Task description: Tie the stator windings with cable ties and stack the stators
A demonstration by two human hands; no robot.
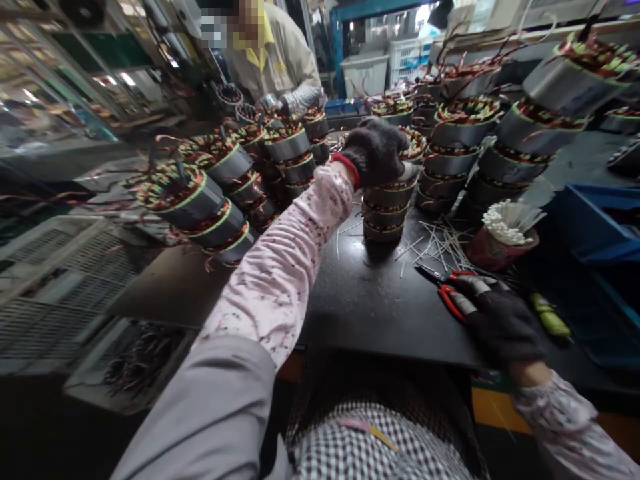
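My left hand (pixel 377 153), in a dark glove with a red cuff, reaches out to the top of a stack of motor stators (pixel 385 215). Its fingers curl over the upper stator's edge, and the glove hides much of that stator. Copper and pale windings show just beyond the knuckles. Low on the right, my right hand (pixel 505 323), gloved with taped fingers, is closed round the red handles of a pair of scissors (pixel 453 303). The blades point left over the black table (pixel 370 300). Loose white ties (pixel 440 243) lie scattered just beyond the blades.
More stacked stators stand left (pixel 190 200) and right (pixel 460 143). A cup (pixel 493 250) holds white ties. Beside it are a yellow-green object (pixel 550 315) and blue bins (pixel 600 267). A co-worker (pixel 285 60) stands across the table. White crates (pixel 65 287) sit left.
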